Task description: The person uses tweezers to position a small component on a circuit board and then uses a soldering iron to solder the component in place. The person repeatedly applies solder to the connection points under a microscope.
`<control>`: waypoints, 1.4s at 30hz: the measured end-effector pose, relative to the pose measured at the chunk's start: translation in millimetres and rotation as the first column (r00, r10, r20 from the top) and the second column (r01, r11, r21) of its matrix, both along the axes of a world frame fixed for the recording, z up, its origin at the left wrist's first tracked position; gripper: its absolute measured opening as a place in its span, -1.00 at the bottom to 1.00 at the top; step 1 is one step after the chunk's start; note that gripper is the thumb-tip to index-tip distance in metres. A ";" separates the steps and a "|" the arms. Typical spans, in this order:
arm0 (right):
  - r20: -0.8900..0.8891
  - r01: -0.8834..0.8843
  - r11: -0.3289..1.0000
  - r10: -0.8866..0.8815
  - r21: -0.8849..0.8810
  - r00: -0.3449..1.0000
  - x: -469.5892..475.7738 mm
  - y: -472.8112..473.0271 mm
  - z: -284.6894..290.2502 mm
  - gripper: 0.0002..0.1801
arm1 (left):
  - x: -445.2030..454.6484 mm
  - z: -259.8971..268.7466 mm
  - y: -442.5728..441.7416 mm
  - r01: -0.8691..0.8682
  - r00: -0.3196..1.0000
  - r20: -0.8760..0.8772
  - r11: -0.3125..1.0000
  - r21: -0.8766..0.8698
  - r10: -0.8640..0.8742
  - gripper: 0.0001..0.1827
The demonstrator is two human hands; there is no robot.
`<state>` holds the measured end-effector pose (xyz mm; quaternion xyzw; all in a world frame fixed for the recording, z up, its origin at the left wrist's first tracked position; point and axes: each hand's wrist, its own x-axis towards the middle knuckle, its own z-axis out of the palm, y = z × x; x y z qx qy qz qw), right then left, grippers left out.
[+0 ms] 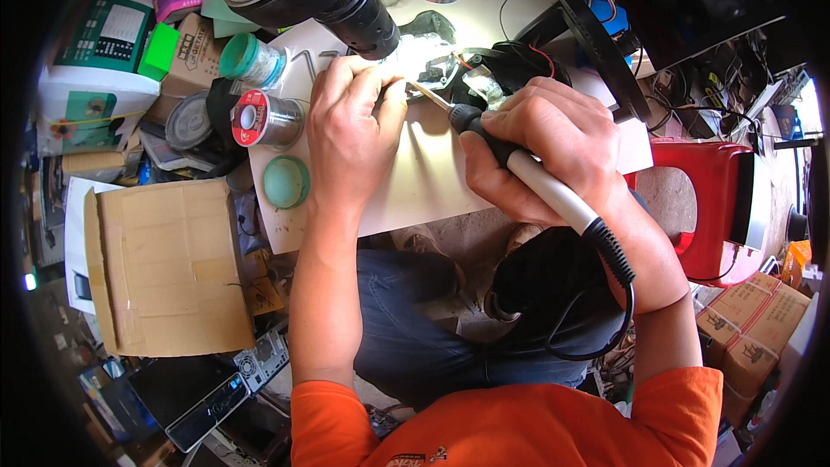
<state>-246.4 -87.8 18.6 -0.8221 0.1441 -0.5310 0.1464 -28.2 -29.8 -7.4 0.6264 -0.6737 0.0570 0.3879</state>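
My right hand (551,143) grips a soldering iron (551,188) by its black collar, and the tip points left toward my left fingertips. My left hand (353,123) has its thumb and fingers drawn together at the brightly lit work. Glare and the fingers hide whether anything is pinched there. Just beyond both hands lies an opened dark plastic housing (438,29), its inside washed out by the light. Red and black wires (541,59) run from it to a second black part (512,68) on the right. The microscope (356,16) overhangs my left fingers.
Left of my hand stand a solder wire spool (279,122), an open green jar (256,58) and its lid (286,181). Hex keys (308,61) lie behind. A cardboard box (168,266) sits lower left, a red stool (707,207) right. The iron's cord (587,357) loops over my lap.
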 end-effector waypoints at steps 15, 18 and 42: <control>-0.047 -0.027 1.000 0.026 -0.010 0.999 -1.7 -1.0 1.2 -0.67 | -1.3 1.3 0.4 -0.011 1.000 0.013 1.000 0.001 0.011 -0.87; -0.035 -0.027 1.000 0.027 0.003 0.999 -1.4 -0.6 1.2 -0.67 | -1.6 1.7 0.2 -0.009 1.000 -0.002 1.000 0.008 0.009 -0.87; -0.117 -0.070 0.997 0.071 0.013 0.991 -7.2 0.3 5.8 -0.72 | -1.4 2.0 0.0 0.005 1.000 0.016 1.000 -0.003 -0.005 -0.87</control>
